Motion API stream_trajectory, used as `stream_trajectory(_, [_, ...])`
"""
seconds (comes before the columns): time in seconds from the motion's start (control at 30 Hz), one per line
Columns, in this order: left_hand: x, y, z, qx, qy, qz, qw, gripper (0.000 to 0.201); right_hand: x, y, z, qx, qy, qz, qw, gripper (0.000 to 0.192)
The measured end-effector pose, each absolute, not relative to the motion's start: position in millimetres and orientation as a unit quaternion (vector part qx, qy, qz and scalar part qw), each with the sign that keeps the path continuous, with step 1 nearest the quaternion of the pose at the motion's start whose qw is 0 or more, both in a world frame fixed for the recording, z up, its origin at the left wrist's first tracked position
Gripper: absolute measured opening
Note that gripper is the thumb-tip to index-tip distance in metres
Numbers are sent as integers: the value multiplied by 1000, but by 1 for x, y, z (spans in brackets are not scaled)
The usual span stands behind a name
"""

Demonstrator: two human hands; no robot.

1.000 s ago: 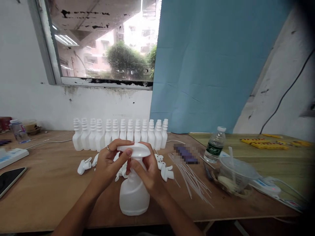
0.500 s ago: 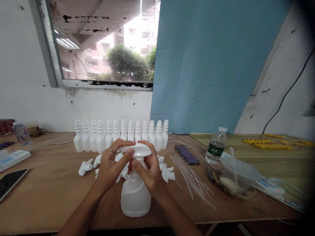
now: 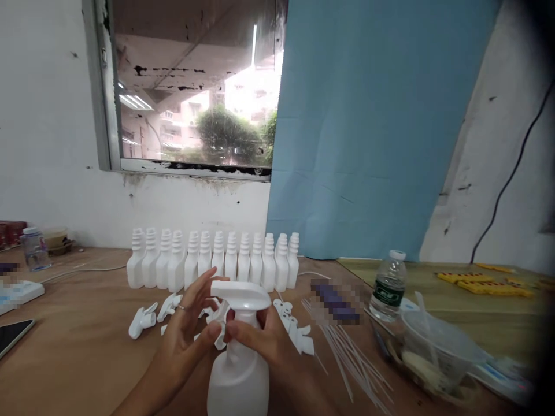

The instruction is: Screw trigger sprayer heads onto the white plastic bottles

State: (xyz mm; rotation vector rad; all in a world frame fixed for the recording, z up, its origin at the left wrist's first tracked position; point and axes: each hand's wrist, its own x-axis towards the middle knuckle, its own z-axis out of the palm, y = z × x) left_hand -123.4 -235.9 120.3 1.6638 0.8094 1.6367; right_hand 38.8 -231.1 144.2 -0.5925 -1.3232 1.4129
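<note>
A white spray bottle [image 3: 238, 384] stands upright in front of me with a white trigger sprayer head [image 3: 243, 296] on its neck, the nozzle pointing left. My right hand [image 3: 271, 341] is wrapped around the neck just below the head, its thumb across the front. On the other side, my left hand [image 3: 186, 335] is open, with fingers stretched upward beside the nozzle. Its thumb tip is close to the right thumb; whether it touches the bottle I cannot tell. Loose white sprayer heads [image 3: 143, 321] lie on the table behind both hands, some partly hidden by them.
A row of white bottles without heads [image 3: 177, 263] stands along the wall. Thin white tubes [image 3: 347, 358] lie to the right, near a water bottle [image 3: 388, 289] and a plastic bowl [image 3: 437, 338]. At left are a phone [image 3: 13, 335] and a power strip [image 3: 19, 296].
My left hand has come off the top of the sprayer head, and its fingers have spread. My right hand has moved from the head down around the neck. The camera view has tilted up.
</note>
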Motion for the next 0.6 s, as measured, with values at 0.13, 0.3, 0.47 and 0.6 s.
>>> stream_trajectory(0.13, [-138, -241, 75, 656, 352, 558, 367, 66, 50, -219, 148, -187, -586, 660, 432, 57])
stream_trajectory(0.3, [-143, -254, 47, 695, 389, 399, 455, 58, 51, -215, 151, -203, -649, 639, 359, 15])
stream_trajectory(0.47, [-140, -261, 55, 705, 413, 374, 439, 50, 49, -222, 148, -230, -642, 614, 396, 10])
stream_trajectory(0.6, [-146, -268, 55, 687, 414, 376, 464, 52, 44, -227, 148, -235, -663, 597, 385, 13])
